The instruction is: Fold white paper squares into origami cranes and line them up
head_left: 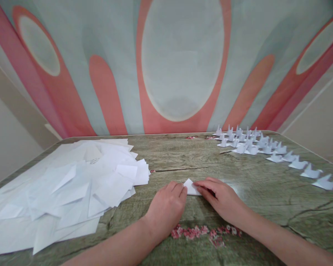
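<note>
A small white folded paper lies on the table between my two hands, its pointed corner facing away from me. My left hand is closed on the paper's left end, with the fingertips curled and partly hidden. On the right end, the thumb and fingers of my right hand pinch the paper. Both hands rest low over the tabletop. How the paper is folded underneath the fingers cannot be seen.
A broad, loose pile of white paper sheets covers the left side of the wood-patterned table. Several folded paper birds stand in rows at the right. A patterned backdrop rises behind the table's far edge.
</note>
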`<action>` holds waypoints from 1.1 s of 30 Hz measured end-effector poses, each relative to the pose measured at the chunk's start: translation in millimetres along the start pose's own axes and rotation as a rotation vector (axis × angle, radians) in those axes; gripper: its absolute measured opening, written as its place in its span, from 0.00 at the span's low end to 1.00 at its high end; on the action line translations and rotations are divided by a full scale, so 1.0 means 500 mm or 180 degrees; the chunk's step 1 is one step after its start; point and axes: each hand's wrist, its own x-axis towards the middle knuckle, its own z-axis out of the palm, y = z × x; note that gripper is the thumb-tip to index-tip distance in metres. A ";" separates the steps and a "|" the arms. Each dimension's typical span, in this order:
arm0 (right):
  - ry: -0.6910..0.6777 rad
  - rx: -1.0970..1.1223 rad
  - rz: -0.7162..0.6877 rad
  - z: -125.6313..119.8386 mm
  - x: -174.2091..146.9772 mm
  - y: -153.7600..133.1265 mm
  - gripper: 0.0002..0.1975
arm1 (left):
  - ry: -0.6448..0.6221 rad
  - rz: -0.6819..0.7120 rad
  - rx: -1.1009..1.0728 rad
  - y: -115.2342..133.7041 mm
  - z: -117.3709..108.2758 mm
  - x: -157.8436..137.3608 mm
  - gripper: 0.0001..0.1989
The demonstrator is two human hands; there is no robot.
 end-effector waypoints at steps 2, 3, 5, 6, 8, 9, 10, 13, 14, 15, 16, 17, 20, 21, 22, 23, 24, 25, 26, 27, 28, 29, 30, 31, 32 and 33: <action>0.0003 -0.0016 0.0011 0.001 0.001 0.002 0.13 | -0.0011 0.0004 -0.0024 -0.001 0.000 0.000 0.12; 0.0012 -0.0013 0.0010 0.002 0.001 0.003 0.13 | -0.0018 0.0005 -0.0030 -0.001 0.000 -0.001 0.12; 0.0027 -0.0001 -0.0009 0.002 0.002 0.005 0.13 | -0.0012 0.0002 -0.0031 -0.002 0.001 -0.001 0.12; 0.0037 0.0003 -0.0021 0.003 0.002 0.006 0.13 | -0.0004 0.0003 -0.0034 -0.002 0.001 -0.002 0.12; 0.0090 0.0003 -0.0061 0.002 0.000 0.005 0.13 | 0.0004 0.0012 -0.0045 -0.002 0.000 -0.002 0.12; 0.0132 0.0011 -0.0104 0.001 -0.002 0.004 0.13 | -0.0003 0.0018 -0.0055 -0.002 0.000 -0.002 0.12; 0.0176 0.0022 -0.0164 0.000 -0.004 0.003 0.13 | -0.0016 0.0023 -0.0064 -0.002 -0.001 -0.002 0.12; 0.0281 0.0016 -0.0427 -0.003 -0.011 -0.003 0.13 | -0.0038 0.0017 -0.0066 -0.001 -0.003 -0.001 0.12; 0.0273 -0.0025 -0.0513 -0.004 -0.012 -0.004 0.13 | -0.0029 0.0013 -0.0061 -0.001 -0.003 0.000 0.11; 0.0243 -0.0085 -0.0591 -0.005 -0.013 -0.005 0.13 | -0.0017 0.0010 -0.0054 0.000 -0.003 0.000 0.11; 0.0208 -0.0158 -0.0658 -0.005 -0.014 -0.006 0.13 | -0.0002 0.0008 -0.0049 0.000 -0.003 0.001 0.11; 0.0172 -0.0234 -0.0709 -0.005 -0.014 -0.006 0.13 | 0.0009 0.0007 -0.0046 0.000 -0.002 0.001 0.10; 0.0128 -0.0431 -0.0749 -0.002 -0.013 -0.005 0.13 | 0.0007 0.0004 -0.0037 0.000 0.000 0.002 0.10; 0.0129 -0.0473 -0.0743 -0.001 -0.013 -0.005 0.14 | 0.0000 0.0008 -0.0031 0.000 0.002 0.002 0.10; 0.0131 -0.0507 -0.0735 0.000 -0.013 -0.004 0.14 | -0.0005 0.0014 -0.0022 0.000 0.003 0.002 0.10; 0.0133 -0.0528 -0.0730 0.001 -0.013 -0.004 0.14 | -0.0004 0.0019 -0.0011 -0.001 0.004 0.002 0.10; 0.0141 -0.0541 -0.0731 0.002 -0.013 -0.003 0.14 | 0.0003 0.0025 0.0000 -0.001 0.005 0.002 0.10; 0.0149 -0.0547 -0.0731 0.003 -0.013 -0.003 0.14 | 0.0012 0.0032 0.0010 -0.001 0.006 0.002 0.11; 0.0158 -0.0549 -0.0729 0.003 -0.012 -0.003 0.14 | 0.0013 0.0036 0.0017 -0.001 0.006 0.001 0.11; 0.0164 -0.0551 -0.0719 0.003 -0.012 -0.003 0.14 | 0.0007 0.0033 0.0026 -0.001 0.006 0.001 0.11; 0.0170 -0.0553 -0.0710 0.003 -0.012 -0.004 0.14 | -0.0006 0.0031 0.0035 -0.001 0.006 0.002 0.11; 0.0168 -0.0557 -0.0700 0.003 -0.011 -0.004 0.14 | -0.0025 0.0031 0.0042 -0.001 0.006 0.002 0.11; 0.0169 -0.0563 -0.0695 0.003 -0.011 -0.004 0.14 | -0.0038 0.0029 0.0052 0.000 0.005 0.002 0.11; 0.0168 -0.0571 -0.0695 0.004 -0.011 -0.004 0.14 | -0.0040 0.0025 0.0063 0.000 0.005 0.002 0.10; 0.0165 -0.0583 -0.0694 0.004 -0.010 -0.004 0.14 | -0.0033 0.0025 0.0074 0.001 0.004 0.003 0.10; 0.0158 -0.0599 -0.0691 0.004 -0.010 -0.003 0.14 | -0.0019 0.0026 0.0087 0.001 0.005 0.003 0.10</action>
